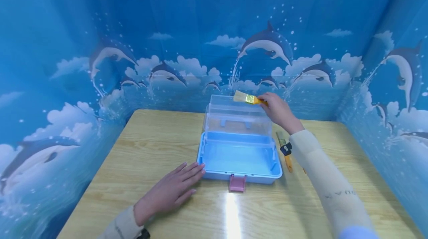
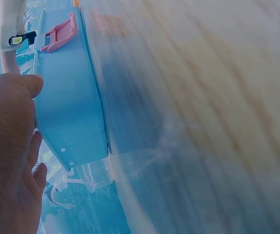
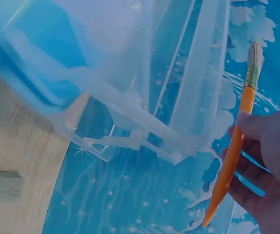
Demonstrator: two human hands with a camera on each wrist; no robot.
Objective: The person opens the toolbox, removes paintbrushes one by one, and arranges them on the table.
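Observation:
My right hand (image 1: 278, 109) pinches a flat paintbrush (image 1: 250, 98) by its orange handle, up over the back right of a blue plastic box (image 1: 239, 157). In the right wrist view the brush (image 3: 237, 136) has pale bristles and a green-marked ferrule, and thumb and fingers (image 3: 254, 129) grip its handle. The box's clear lid (image 1: 239, 118) is raised at the back, and a pink latch (image 1: 237, 184) hangs at the front. My left hand (image 1: 174, 189) lies with straight fingers at the box's front left corner, its fingertips right at the rim.
A second paintbrush (image 1: 288, 161) lies on the wooden table (image 1: 157, 138) right of the box, partly under my right sleeve. An orange tip of another object (image 1: 304, 171) shows beside the sleeve. Blue dolphin-print cloth (image 1: 200, 27) walls the table's back and sides.

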